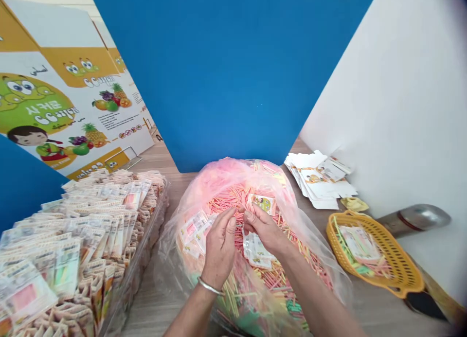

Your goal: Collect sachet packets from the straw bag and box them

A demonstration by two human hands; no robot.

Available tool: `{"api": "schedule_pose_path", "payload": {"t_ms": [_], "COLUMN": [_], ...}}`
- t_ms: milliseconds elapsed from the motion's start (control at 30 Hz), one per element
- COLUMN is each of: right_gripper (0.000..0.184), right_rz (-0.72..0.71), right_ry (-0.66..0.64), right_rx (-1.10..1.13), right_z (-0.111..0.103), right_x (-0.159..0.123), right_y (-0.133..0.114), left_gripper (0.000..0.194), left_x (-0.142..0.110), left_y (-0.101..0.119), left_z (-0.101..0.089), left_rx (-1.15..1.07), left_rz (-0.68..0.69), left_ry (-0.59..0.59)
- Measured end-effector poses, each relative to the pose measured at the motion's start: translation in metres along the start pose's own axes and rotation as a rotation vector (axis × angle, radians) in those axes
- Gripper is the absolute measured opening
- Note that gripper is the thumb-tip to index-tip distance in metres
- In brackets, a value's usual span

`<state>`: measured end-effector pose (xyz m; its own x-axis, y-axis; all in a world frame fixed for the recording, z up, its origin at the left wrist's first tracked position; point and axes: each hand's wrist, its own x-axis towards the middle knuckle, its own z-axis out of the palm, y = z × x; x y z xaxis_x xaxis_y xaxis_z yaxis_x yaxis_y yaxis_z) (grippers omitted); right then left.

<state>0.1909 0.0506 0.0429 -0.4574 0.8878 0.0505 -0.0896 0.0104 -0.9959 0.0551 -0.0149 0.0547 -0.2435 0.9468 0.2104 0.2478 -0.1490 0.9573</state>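
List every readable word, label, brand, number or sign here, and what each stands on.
"사 커", then an unclear Korean character: white-and-orange cardboard carton.
Stylised white brand, Arabic-script words, fine print: same carton, not clearly readable.
Small printed plastic packets at left, in the translucent plastic bag and in the yellow plastic basket: too small.
Flattened white-and-orange card pieces at right: too blurred.

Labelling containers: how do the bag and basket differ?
The bag is see-through and limp; the basket is yellow and stiff-looking. The bag is larger than the basket. The bag is well filled; the basket is only partly filled. Both hold coloured sticks and packets.
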Motion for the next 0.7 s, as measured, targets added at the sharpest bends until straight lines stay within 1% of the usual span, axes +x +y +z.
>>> {"api": "schedule_pose_path", "payload": {"t_ms": [67, 133, 167, 233, 300, 367, 433, 467, 500, 533, 633, 667, 700], "right_gripper": [0.033, 0.034, 0.035, 0.035, 0.036, 0.035, 0.034, 0.034, 0.035, 0.035, 0.033, 0.031, 0.029], "right_rz": [-0.011, -0.038, -0.058, -0.134, -0.238, -0.327, -0.358, -0.348, -0.32, -0.272, -0.083, -0.03, 0.017], "right_ry": [0.089, 0.216, 0.278, 0.385, 0.472, 0.507, 0.495, 0.49, 0.503, 0.539, 0.692, 0.714, 0.712], "right_rx": [0.135, 0.154, 0.11, -0.073, -0.311, -0.475, -0.523, -0.506, -0.477, -0.446, -0.437, -0.48, -0.537], "right_z": [0.004, 0.005, 0.004, -0.001, -0.008, -0.014, -0.02, -0.023, -0.027, -0.033, -0.056, -0.066, -0.075], "right_x": [-0.017, -0.028, -0.033, -0.041, -0.048, -0.054, -0.059, -0.061, -0.064, -0.067, -0.078, -0.081, -0.084], "right_y": [0.004, 0.009, 0.012, 0.015, 0.017, 0.019, 0.021, 0.022, 0.024, 0.026, 0.038, 0.043, 0.048], "left_gripper": [0.04, 0.045, 0.047, 0.05, 0.051, 0.052, 0.06, 0.062, 0.059, 0.053, 0.028, 0.025, 0.025], "left_x": [-0.007, -0.015, -0.019, -0.024, -0.027, -0.027, -0.026, -0.025, -0.024, -0.023, -0.021, -0.02, -0.019], "left_y": [0.005, 0.01, 0.013, 0.018, 0.021, 0.019, 0.01, 0.004, -0.003, -0.01, -0.028, -0.031, -0.033], "left_z": [0.023, 0.044, 0.053, 0.066, 0.074, 0.079, 0.081, 0.081, 0.081, 0.081, 0.079, 0.078, 0.078], "left_rx": [-0.279, -0.599, -0.747, -0.972, -1.083, -1.081, -0.951, -0.815, -0.625, -0.391, 0.382, 0.597, 0.775], "left_rz": [-0.147, -0.347, -0.448, -0.604, -0.67, -0.675, -0.652, -0.619, -0.552, -0.448, -0.035, 0.072, 0.142], "left_ry": [-0.02, -0.017, -0.041, -0.137, -0.198, -0.213, -0.245, -0.265, -0.289, -0.314, -0.359, -0.352, -0.335]}}
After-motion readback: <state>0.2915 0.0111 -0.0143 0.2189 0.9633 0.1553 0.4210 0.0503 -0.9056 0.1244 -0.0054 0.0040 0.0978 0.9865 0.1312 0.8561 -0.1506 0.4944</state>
